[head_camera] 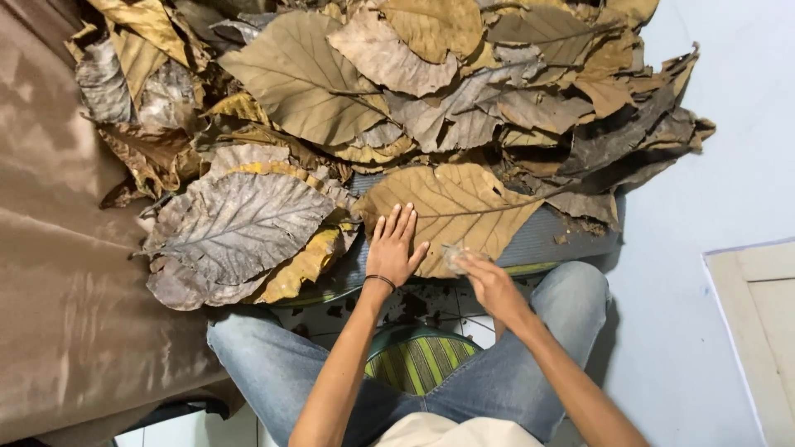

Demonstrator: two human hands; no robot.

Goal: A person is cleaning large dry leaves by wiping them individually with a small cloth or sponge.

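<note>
My left hand (393,247) lay flat, palm down and fingers spread, on the near end of a big tan dried leaf (451,211), forearm running straight up from between my knees, a thin dark band at the wrist. My right hand (489,281) came in from the right with the wrist bent, fingertips pinched around a small pale, blurred thing (454,258) pressed to the leaf's lower edge; I couldn't tell what it was. The leaf rested on a grey mat (546,236), its tip pointing right, its left end touching a yellowed leaf (306,261) and a large grey one (240,223). Behind it the heap of dry leaves (431,74) crowded close. A brown cloth (58,273) hemmed in the left side. The only open room was the pale floor (729,165) to the right, and the tiled strip (431,302) by my knees.
</note>
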